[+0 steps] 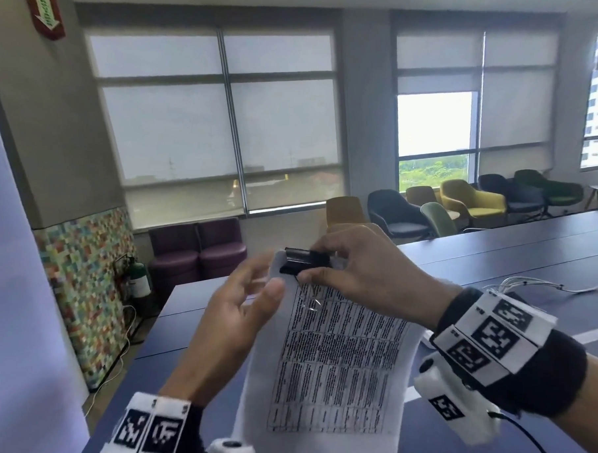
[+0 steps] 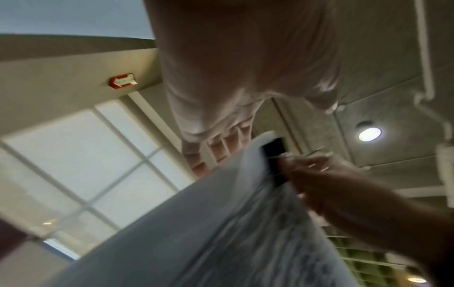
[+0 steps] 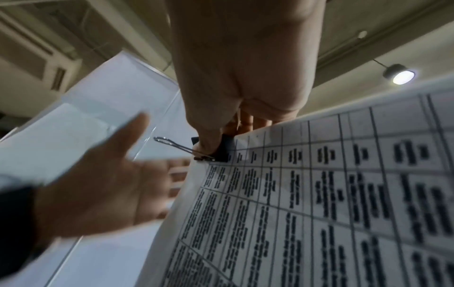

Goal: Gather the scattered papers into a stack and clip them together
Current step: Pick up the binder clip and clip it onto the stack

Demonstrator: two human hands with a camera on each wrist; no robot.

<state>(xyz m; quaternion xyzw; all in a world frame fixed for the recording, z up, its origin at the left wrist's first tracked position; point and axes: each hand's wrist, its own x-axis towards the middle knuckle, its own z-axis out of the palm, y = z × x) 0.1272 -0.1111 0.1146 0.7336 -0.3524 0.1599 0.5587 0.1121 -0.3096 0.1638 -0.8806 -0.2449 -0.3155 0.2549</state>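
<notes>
A stack of printed papers [image 1: 334,368] with a dense table on the top sheet is held up in the air above the dark table. A black binder clip [image 1: 304,260] sits on the stack's top corner, one wire handle sticking out [image 3: 172,144]. My right hand [image 1: 357,268] pinches the clip [image 3: 223,149] between thumb and fingers. My left hand [image 1: 239,314] is just left of the papers [image 3: 319,194], palm up, fingers spread and relaxed, holding nothing. In the left wrist view the clip [image 2: 274,153] and papers [image 2: 221,233] are blurred.
A long dark blue table [image 1: 518,251] runs to the right, with white cables [image 1: 533,284] on it. Purple sofas [image 1: 197,251] stand by the window ahead, several armchairs [image 1: 474,198] at the right. A white wall panel [image 1: 15,273] is at my left.
</notes>
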